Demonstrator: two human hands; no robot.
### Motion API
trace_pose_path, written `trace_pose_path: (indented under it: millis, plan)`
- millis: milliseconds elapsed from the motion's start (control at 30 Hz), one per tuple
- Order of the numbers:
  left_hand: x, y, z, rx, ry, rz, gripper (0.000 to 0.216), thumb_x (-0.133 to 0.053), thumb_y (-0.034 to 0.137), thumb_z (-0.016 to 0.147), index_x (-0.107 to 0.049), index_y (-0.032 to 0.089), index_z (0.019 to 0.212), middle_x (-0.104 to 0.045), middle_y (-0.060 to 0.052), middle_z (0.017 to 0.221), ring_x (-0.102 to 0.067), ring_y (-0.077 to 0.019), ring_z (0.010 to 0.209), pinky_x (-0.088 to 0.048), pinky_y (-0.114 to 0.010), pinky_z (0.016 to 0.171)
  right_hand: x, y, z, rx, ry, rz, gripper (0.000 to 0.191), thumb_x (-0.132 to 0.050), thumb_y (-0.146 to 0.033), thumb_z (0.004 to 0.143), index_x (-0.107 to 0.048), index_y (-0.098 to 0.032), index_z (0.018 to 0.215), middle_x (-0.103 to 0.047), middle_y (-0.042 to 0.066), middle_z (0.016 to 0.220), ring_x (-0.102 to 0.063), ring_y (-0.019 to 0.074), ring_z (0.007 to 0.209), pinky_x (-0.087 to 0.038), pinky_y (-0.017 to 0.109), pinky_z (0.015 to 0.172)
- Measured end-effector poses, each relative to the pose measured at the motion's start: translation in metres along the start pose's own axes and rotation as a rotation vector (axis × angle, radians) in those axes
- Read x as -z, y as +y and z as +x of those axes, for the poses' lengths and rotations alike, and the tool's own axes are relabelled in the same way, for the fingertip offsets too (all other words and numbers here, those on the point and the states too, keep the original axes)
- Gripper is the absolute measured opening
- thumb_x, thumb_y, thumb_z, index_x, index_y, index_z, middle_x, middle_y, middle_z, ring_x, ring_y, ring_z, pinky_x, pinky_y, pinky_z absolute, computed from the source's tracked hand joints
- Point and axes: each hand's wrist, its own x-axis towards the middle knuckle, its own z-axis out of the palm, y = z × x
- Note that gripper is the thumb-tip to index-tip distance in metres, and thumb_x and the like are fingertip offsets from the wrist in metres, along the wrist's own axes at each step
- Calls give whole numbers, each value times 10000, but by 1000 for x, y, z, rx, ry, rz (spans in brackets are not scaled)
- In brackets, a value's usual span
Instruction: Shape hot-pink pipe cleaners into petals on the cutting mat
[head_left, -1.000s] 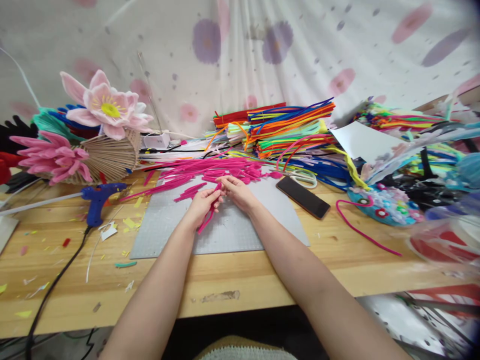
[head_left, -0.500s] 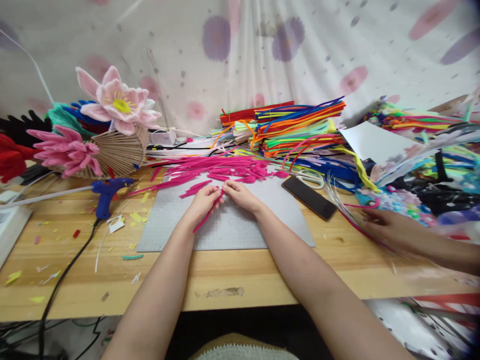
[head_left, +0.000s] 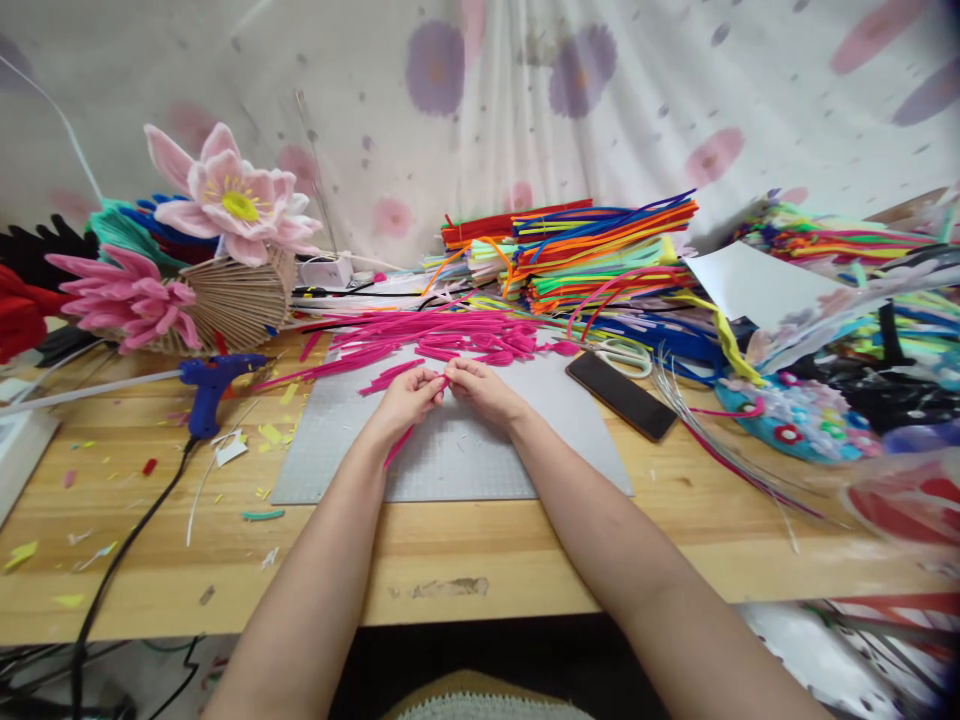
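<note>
Above the grey cutting mat [head_left: 495,470], my left hand [head_left: 409,398] is closed on a magenta pipe cleaner [head_left: 399,446], whose loose end hangs below the palm toward the wrist. My right hand [head_left: 480,388] pinches at the same pipe cleaner, its fingertips meeting those of the left. The short bit between the fingertips is mostly hidden. Just beyond both hands lies a pile of magenta pipe cleaners [head_left: 435,328], some straight and some bent into petal-like loops.
A blue glue gun [head_left: 211,385] with its black cord lies left, near pipe cleaner flowers [head_left: 240,205]. Right of the mat are a phone [head_left: 621,396], scissors [head_left: 626,356] and thin wires [head_left: 720,450]. Bundles of coloured pipe cleaners [head_left: 600,250] are stacked behind.
Another person's hand at the right has left the view, and the wires it touched now lie on the table. My hands stay together, with the fingers shifting slightly on the pipe cleaner.
</note>
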Motion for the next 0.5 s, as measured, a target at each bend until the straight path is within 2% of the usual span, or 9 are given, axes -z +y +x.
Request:
trace_pose_path:
  millis: [133, 267, 400, 500]
  plan:
    - [-2, -2, 1, -25, 13, -47, 318, -687, 384, 631, -469, 159, 683, -506, 57, 513, -305, -16, 336, -184, -160, 309, -3, 2, 2, 11, 19, 95, 264, -562, -376, 715, -390, -186, 653, -273, -94, 472, -174, 47, 422, -130, 219, 446]
    - [-6, -4, 1, -32, 89, -59, 292, -682, 358, 637, -475, 155, 677, -518, 50, 518, -322, -17, 342, -178, -160, 313, -2, 3, 2, 65, 34, -8, 292, -552, -411, 742, -392, -184, 653, -323, -80, 495, -228, 50, 442, -170, 214, 452]
    - [-9, -4, 1, -44, 126, -55, 260, -668, 330, 652, -478, 156, 688, -533, 46, 516, -333, -22, 340, -177, -162, 317, 2, 3, 2, 58, 78, -91, 346, -457, -491, 797, -378, -191, 642, -314, -69, 499, -264, 61, 450, -214, 217, 458]
    - [-10, -4, 0, -31, 128, -48, 246, -663, 307, 657, -467, 160, 682, -536, 45, 507, -336, -26, 337, -174, -161, 318, 4, 5, 3, 61, 54, -130, 353, -501, -494, 767, -386, -188, 634, -313, -69, 514, -251, 57, 456, -199, 215, 452]
